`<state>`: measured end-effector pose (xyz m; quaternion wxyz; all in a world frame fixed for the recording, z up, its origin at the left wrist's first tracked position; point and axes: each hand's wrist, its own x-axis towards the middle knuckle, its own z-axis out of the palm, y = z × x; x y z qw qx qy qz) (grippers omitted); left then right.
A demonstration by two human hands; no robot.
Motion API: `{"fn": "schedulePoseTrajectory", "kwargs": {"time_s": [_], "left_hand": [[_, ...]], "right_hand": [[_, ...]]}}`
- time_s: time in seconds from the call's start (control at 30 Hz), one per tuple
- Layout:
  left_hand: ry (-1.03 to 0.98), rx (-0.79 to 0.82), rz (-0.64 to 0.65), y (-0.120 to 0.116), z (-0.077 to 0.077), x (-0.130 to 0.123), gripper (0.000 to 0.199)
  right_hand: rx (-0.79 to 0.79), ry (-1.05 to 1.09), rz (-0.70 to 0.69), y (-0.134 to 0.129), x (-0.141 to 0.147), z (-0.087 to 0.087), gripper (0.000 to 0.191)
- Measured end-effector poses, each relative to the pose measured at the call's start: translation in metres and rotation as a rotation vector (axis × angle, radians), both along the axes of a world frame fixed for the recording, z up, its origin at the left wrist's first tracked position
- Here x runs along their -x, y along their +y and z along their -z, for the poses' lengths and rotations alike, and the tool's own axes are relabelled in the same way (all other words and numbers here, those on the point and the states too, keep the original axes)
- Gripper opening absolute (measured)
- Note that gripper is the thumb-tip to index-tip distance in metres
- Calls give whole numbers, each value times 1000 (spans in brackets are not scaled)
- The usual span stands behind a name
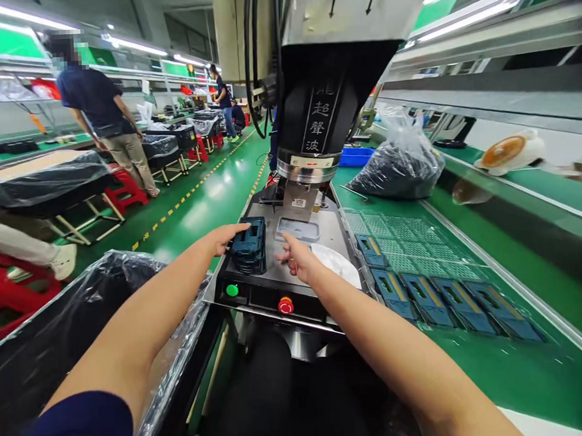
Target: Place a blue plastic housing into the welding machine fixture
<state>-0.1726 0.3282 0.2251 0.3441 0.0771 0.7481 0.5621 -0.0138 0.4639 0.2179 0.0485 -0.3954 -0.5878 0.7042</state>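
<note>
My left hand reaches to a stack of dark blue plastic parts on the left of the metal machine table. Its fingers stretch over the top of the stack, apart from each other. My right hand is over the middle of the table with its fingers spread and nothing in them. Just beyond its fingertips lies a grey rectangular fixture, under the metal head of the black press. A white cloth or sheet lies right of my right hand.
A green button and a red button sit on the front panel. Several blue parts lie on the right bench. Behind them stands a filled plastic bag. A lined bin is at left; a person stands beyond.
</note>
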Motion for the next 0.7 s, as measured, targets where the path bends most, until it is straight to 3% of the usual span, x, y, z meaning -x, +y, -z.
{"fn": "schedulePoseTrajectory", "kwargs": {"time_s": [0.2,0.33,0.43,0.57,0.63,0.7], "left_hand": [[436,-42,-235,-22,4,-21,78],[744,126,-141,-33,0,-41,76],[875,254,-33,-29,-17,-62,83],[913,383,-25,-3,-39,-80,99],[962,452,-48,8,-41,-83,102],[1120,447,-135,12,-37,-93,90]], "right_hand": [[173,127,74,-3,-57,2,22],[218,156,72,-18,-90,18,14],[244,143,-9,-33,-111,33,21],[270,29,-129,-52,-132,50,36],[241,-49,-174,-58,-140,58,43],[211,-120,-204,-61,-151,67,47]]}}
